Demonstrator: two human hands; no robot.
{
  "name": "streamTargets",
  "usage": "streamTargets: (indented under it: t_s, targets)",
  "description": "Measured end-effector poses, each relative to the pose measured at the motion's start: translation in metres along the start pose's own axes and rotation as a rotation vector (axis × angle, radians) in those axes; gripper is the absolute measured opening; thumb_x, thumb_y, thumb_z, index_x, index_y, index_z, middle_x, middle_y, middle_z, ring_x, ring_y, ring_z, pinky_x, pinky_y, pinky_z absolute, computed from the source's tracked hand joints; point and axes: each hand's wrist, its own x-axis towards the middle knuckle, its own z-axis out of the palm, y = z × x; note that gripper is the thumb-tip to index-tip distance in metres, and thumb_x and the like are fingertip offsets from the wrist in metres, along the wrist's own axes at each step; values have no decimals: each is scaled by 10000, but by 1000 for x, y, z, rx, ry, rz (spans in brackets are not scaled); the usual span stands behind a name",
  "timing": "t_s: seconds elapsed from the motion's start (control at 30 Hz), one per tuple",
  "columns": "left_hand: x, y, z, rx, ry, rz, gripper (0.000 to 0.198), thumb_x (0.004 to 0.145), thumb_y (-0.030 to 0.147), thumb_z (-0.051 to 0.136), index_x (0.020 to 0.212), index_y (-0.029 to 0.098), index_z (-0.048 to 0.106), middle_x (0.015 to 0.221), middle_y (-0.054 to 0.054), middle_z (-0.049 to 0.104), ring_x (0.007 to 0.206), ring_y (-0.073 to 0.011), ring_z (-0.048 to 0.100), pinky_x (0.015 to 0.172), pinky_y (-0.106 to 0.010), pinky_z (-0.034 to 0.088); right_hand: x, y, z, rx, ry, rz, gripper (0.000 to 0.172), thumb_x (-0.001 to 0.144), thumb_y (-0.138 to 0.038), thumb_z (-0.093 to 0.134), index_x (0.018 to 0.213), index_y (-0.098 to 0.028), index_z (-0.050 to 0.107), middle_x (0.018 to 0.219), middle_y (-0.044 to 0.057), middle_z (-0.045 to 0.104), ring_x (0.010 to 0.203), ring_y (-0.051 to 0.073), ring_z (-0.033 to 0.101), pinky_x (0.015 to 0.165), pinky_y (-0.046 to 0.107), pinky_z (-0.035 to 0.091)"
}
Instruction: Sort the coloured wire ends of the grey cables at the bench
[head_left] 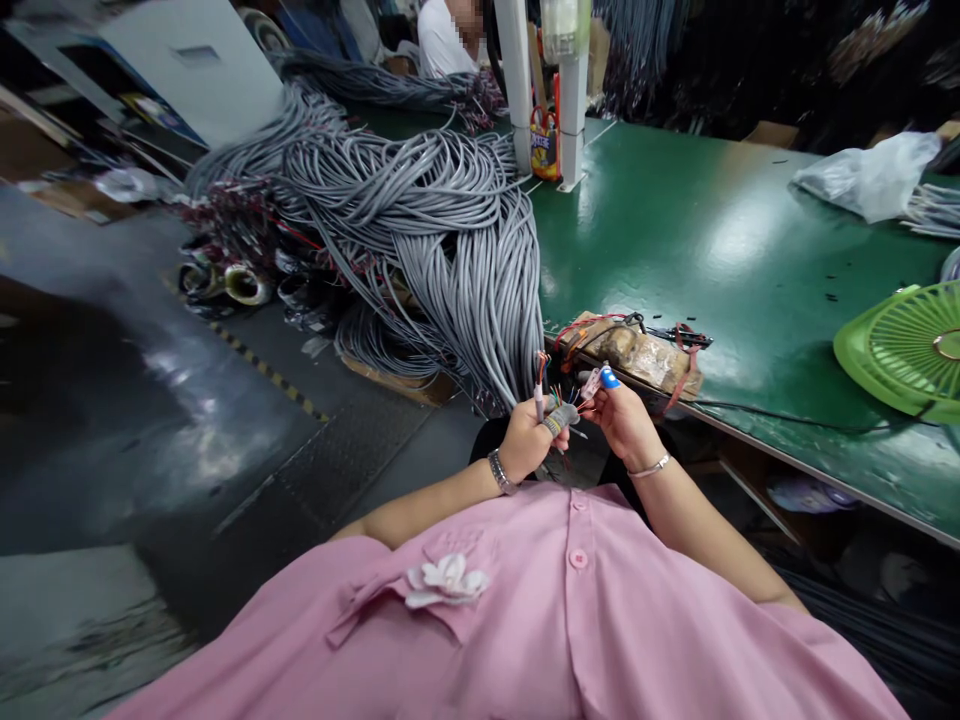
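Observation:
My left hand (529, 440) is closed around a grey cable end (538, 392) whose coloured inner wires fan out at the top; a taped finger guard covers one fingertip. My right hand (622, 415) pinches the thin coloured wires (561, 396) just right of the left hand, with blue tape on a fingertip. Both hands hover in front of my pink shirt, just below the edge of the green workbench (712, 230). A large pile of grey cables (420, 220) drapes from the bench toward my hands.
A taped-up brown tool block (637, 352) with red straps sits at the bench edge beside my hands. A green fan (907, 345) lies at right, a plastic bag (870, 180) farther back, white posts (574, 90) behind. Another person sits at the far end.

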Motion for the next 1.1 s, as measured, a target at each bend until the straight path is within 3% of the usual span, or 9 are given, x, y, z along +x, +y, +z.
streamTargets:
  t_s: [0.23,0.37,0.57,0.83,1.0,1.1]
  targets:
    - [1,-2,2,-4,21,-8,383,775,487,695,701,124,597,548,5,592,434,-77,551,418,-172,456,0,-3,-6,44,-57,153,436,812,-608,630,877,-180,689,762,25,680,581,104,589,505,209,509]
    - [3,-2,3,-20,29,-2,388,779,499,689,715,124,612,542,8,593,428,-79,547,416,-178,455,4,-1,-8,68,-36,78,346,808,-523,685,892,-188,694,747,19,690,601,106,596,555,213,520]
    - [10,-2,8,-77,45,-6,374,775,485,696,713,126,610,522,17,582,409,-76,539,390,-168,413,7,7,-8,150,-97,16,346,783,-507,721,897,-180,712,849,40,722,716,132,636,675,257,539]
    - [13,-6,10,-31,64,-21,376,776,472,690,664,131,579,517,15,580,398,-73,533,382,-163,403,9,12,-3,214,-58,-26,261,810,-447,718,858,-191,706,872,38,731,705,129,624,655,258,518]
    - [11,-8,8,-38,58,-31,383,768,483,696,668,132,576,526,15,586,409,-75,542,396,-168,430,9,16,-6,243,-71,6,290,812,-503,696,853,-216,690,894,17,727,707,122,620,638,248,515]
    - [7,-7,5,-31,46,-22,378,775,484,691,684,133,585,536,15,591,417,-77,545,405,-174,452,7,13,-8,245,-116,73,420,804,-619,636,894,-212,691,907,29,720,706,130,625,628,255,528]
